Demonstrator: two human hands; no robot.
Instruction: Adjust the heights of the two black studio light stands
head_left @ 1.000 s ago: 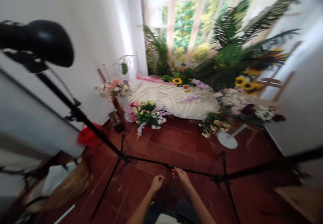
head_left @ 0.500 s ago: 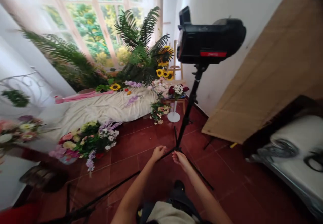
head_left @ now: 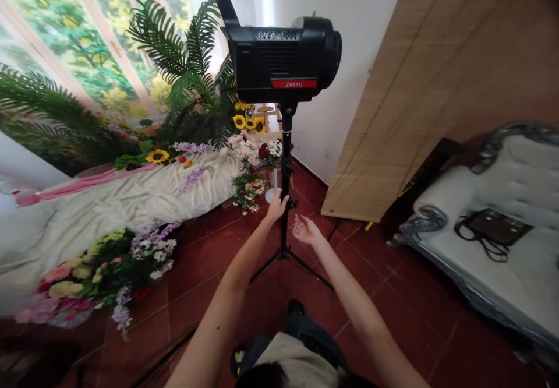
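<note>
A black studio light [head_left: 279, 62] with a red label sits on top of an upright black light stand [head_left: 284, 230]. My left hand [head_left: 276, 206] is closed round the stand's pole, beside a clamp knob [head_left: 293, 204]. Just right of the pole is my right hand [head_left: 305, 230], apart from it, palm turned up, its fingers loosely bent and holding nothing. Below both hands the stand's legs spread on the red tiled floor [head_left: 209, 260].
A cloth-draped bed [head_left: 174, 193] with flowers lies left. Mixed flowers [head_left: 105, 263] stand on the floor before it. At right are a bamboo blind [head_left: 371, 143] and a white sofa [head_left: 502, 184] holding a brown bag [head_left: 500, 226]. Another stand's leg [head_left: 168, 353] crosses the lower left.
Both hands have risen from low by the stand's legs. The left now grips the pole, and the right has opened. The view has turned right, showing more of the sofa.
</note>
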